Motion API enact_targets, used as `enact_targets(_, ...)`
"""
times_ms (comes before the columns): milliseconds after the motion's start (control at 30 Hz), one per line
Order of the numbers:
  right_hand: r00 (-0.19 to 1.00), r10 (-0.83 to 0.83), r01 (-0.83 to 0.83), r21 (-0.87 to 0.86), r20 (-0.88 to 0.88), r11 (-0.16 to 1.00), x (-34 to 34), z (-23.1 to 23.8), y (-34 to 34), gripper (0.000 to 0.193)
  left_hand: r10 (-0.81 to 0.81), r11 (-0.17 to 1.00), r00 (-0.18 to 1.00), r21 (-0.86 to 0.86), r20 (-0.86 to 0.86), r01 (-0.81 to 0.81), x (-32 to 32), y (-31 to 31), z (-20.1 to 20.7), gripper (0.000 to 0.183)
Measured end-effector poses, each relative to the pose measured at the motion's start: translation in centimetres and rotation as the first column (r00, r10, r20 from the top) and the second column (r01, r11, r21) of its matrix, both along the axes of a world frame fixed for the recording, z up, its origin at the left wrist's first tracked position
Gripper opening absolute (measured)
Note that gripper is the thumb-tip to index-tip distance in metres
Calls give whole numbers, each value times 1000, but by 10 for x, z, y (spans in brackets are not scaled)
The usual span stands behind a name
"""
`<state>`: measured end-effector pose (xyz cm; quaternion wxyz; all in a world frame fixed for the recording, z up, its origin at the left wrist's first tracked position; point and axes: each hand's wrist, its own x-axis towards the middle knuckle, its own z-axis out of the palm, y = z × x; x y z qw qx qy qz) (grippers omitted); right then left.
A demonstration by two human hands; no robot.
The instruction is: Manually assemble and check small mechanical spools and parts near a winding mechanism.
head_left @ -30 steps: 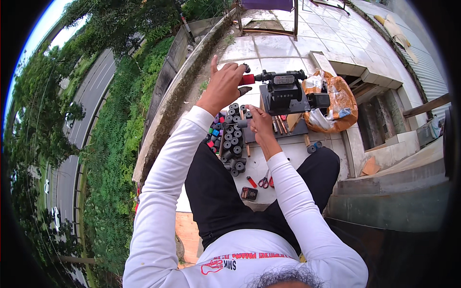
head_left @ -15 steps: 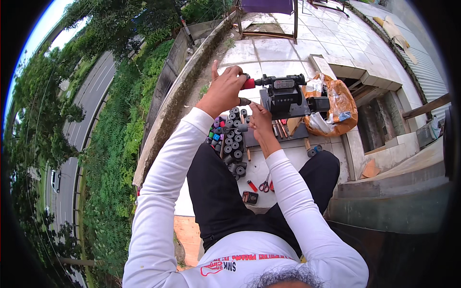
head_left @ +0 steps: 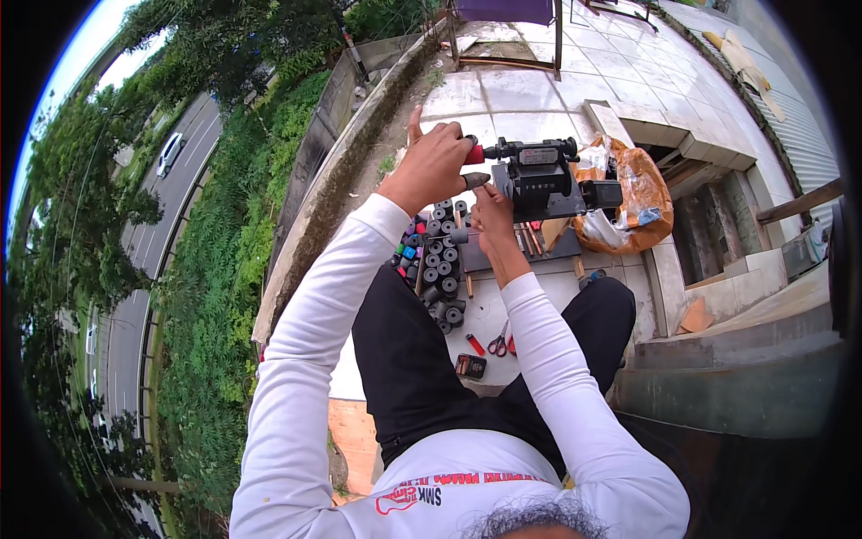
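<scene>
Machine (head_left: 541,187): black, sits up past table, shaft end pointing L twd the hands.
Red piece (head_left: 475,155): at machine's L shaft end, just R of L-hand fingers; its outer end is hidden behind them.
L hand (head_left: 429,163): back of hand up, one finger stuck out straight, rest bent round to red piece. Gap btwn bent fingers & thumb side looks part-open; contact w/ red piece likely, firm grip can't tell.
Dark tapered piece (head_left: 476,181): at L thumb side, below red piece, tip twd machine. Worn or held, can't tell.
R hand (head_left: 494,211): below L hand, fingers mostly curled in, fingertips just under dark tapered piece; touching or not, can't tell.
Grey roller (head_left: 460,235): just L of R hand, thin rod out its L side. Gripped by R fingers or not, can't tell.
Table (head_left: 474,259): low dark board under R hand, sticks on top.
Roller pile (head_left: 432,260): grey w/ some coloured ones, L of table.
Bag (head_left: 645,193): orange, R of machine.
Floor (head_left: 467,314): white tile; red stick (head_left: 475,343), scissors (head_left: 498,345), small dark box (head_left: 470,366) btwn the legs.
</scene>
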<state>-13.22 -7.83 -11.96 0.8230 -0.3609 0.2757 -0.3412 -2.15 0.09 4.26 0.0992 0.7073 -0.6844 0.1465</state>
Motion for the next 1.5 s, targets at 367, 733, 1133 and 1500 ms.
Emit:
enact_targets(367, 999, 14, -12, -45, 41, 999, -3, 3, 2, 11, -15, 999, 997, 47, -75, 18, 10, -6, 0, 56)
enact_targets(733, 999, 35, -38, -178, -22, 983, -32, 13, 23, 26, -188, 828, 296, -313, -936, -465, -89, 56, -123, 27)
enact_targets(1133, 968, 61, -133, -293, -242, 947, -77, -12, 29, 24, -219, 821, 74, -225, -973, -525, -83, 12, -145, 15)
enact_targets(1500, 788, -41, -465, -637, -615, 615, -133, 8, 20, 30, -435, 808, -108, -335, -894, -484, -88, 25, -175, 21)
